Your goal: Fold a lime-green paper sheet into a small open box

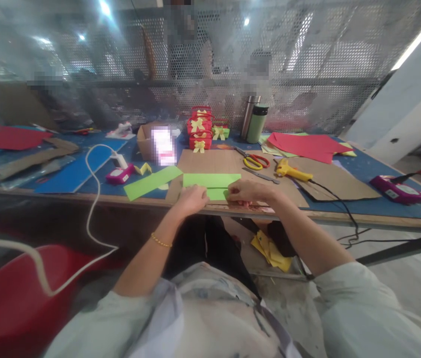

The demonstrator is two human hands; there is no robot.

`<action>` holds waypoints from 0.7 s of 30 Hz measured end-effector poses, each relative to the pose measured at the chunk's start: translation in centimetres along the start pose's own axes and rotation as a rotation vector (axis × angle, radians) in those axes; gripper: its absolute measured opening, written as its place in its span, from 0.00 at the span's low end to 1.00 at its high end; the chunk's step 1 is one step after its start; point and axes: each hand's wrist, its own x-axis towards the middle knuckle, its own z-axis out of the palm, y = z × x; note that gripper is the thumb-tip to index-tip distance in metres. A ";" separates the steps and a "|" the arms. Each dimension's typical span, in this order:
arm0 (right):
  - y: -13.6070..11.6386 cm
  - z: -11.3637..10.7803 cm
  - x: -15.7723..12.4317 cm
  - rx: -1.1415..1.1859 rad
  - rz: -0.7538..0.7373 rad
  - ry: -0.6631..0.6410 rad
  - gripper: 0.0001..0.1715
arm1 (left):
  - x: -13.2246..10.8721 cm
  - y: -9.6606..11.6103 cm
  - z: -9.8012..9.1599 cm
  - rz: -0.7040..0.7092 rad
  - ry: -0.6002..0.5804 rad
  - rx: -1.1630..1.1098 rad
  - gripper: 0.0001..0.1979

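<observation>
A light green sheet of paper (212, 180) lies across the cardboard at the table's front edge, with a crease or overlap running along its length. At its left end my left hand (192, 199) is closed, fingers curled on the paper. My right hand (245, 191) pinches the right end, its thumb and fingertips pressed together there. Something small and reddish shows under the right hand, too hidden to name. A separate green paper strip (153, 183) lies slantwise just left of the left hand. Beyond the right hand rests a flat grey blade-like tool (261, 176).
Scissors (255, 160) and a yellow glue gun (293, 170) with its cord lie to the right. Red bow-trimmed boxes (200, 132) are stacked at the back, near a green bottle (258, 124). Red paper (307, 145) sits back right. A white cable (98, 199) hangs over the left edge.
</observation>
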 end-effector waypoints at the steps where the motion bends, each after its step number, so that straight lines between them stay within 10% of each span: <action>1: -0.1 0.0 -0.1 -0.002 0.000 0.003 0.11 | 0.0 -0.3 -0.1 -0.006 -0.001 -0.003 0.09; 21: 1.3 0.3 0.5 -0.020 -0.058 0.034 0.14 | -1.8 -5.3 -1.8 -0.027 -0.003 -0.123 0.10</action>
